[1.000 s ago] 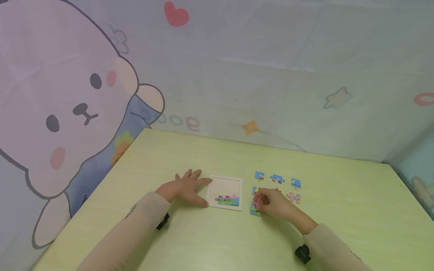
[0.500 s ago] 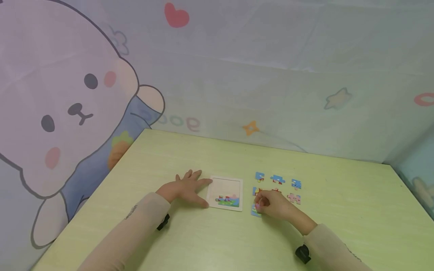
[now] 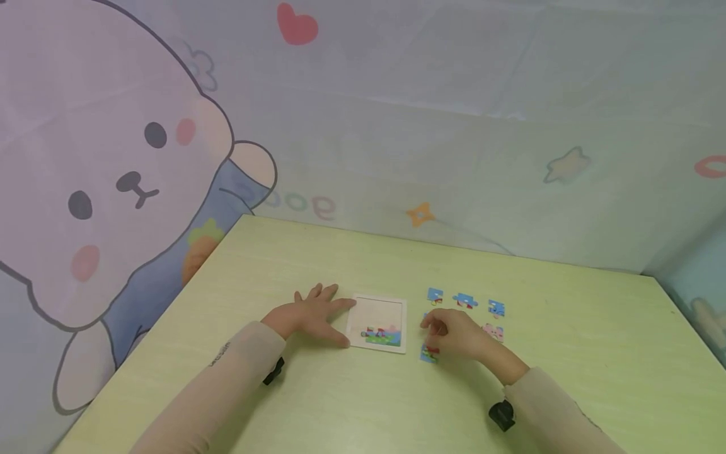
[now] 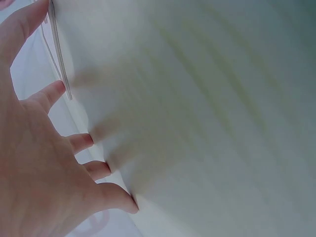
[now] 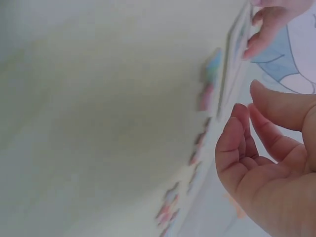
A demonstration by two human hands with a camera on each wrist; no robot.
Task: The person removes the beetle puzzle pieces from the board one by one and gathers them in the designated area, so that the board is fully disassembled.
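Note:
A square puzzle frame (image 3: 377, 312) lies on the table, with joined pieces (image 3: 384, 337) along its lower part. My left hand (image 3: 309, 316) is spread flat beside it, thumb and index finger touching its left edge. In the left wrist view, the left hand's (image 4: 44, 148) fingertips rest on the tabletop. Right of the frame, my right hand (image 3: 456, 335) hovers over loose puzzle pieces, its fingers bent. The right wrist view shows a gap between its thumb (image 5: 279, 106) and fingers, with nothing held. Below it lies a blue-and-green piece (image 3: 428, 355); the hand hides other pieces.
Along the back of the loose group lie a blue piece (image 3: 435, 296), a wider blue-and-red piece (image 3: 466, 301) and another blue piece (image 3: 496, 308). A pink piece (image 3: 495, 331) lies right of my right hand. A printed cloth (image 3: 454, 126) hangs behind the table (image 3: 317, 403).
My right hand has come off the blue-and-green piece and risen slightly, its fingers parting; more of that piece shows. The left hand and puzzle frame stay put.

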